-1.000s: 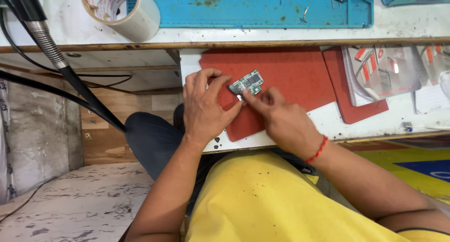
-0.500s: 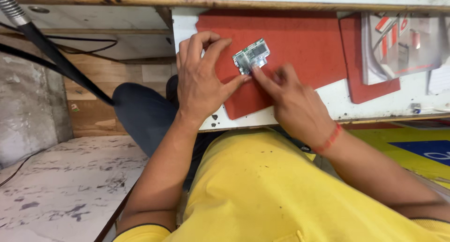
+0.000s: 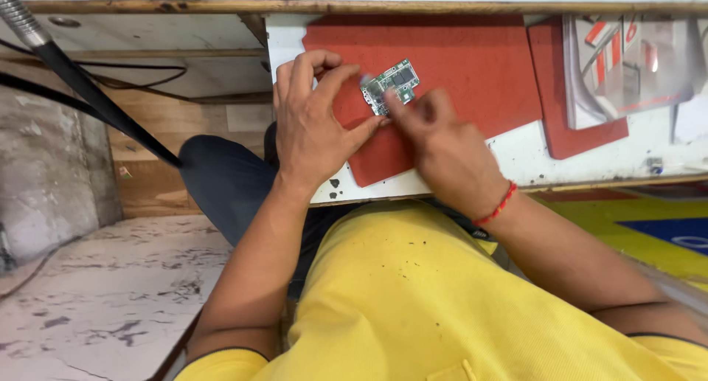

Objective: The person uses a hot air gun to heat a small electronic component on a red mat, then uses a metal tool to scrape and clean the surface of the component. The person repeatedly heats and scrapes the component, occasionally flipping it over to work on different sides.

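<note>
My left hand [image 3: 313, 130] pinches the board [image 3: 389, 85] by its left edge, fingers clamped, over the red mat [image 3: 472, 71] on the bench [image 3: 516, 156]. My right hand [image 3: 435, 141] presses a fingertip on it, other fingers curled. Best I grip edges only, keeping the board flat and steady.

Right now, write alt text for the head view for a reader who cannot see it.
Two bare hands work on a small green circuit board over a red mat on a white bench: the left hand steadies its edge, the right hand presses a fingertip on it. The person wears a yellow shirt.
</note>
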